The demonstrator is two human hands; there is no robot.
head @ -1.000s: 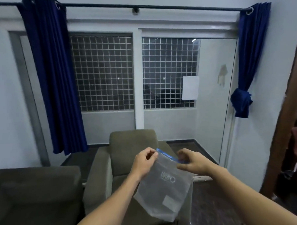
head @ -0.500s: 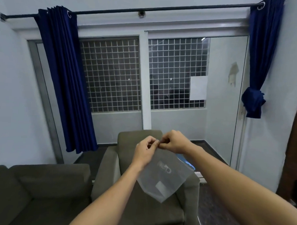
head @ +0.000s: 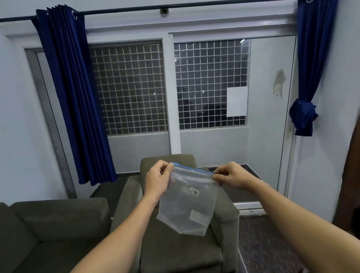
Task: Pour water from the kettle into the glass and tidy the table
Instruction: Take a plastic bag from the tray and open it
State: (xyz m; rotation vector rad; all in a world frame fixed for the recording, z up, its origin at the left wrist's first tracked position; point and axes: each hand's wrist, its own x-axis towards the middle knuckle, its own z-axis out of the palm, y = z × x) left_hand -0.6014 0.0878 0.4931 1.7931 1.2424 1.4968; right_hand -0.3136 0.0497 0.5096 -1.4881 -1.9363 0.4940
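No kettle, glass or desk is in view, so progress on pouring cannot be judged. At lower centre, the left hand and right hand each pinch a top corner of a clear zip-lock bag, holding it in front of an armchair. Half a second earlier both hands met at one corner; now they are spread apart.

The clear zip bag bears a pale logo, perhaps "URBO", too faint to read surely.
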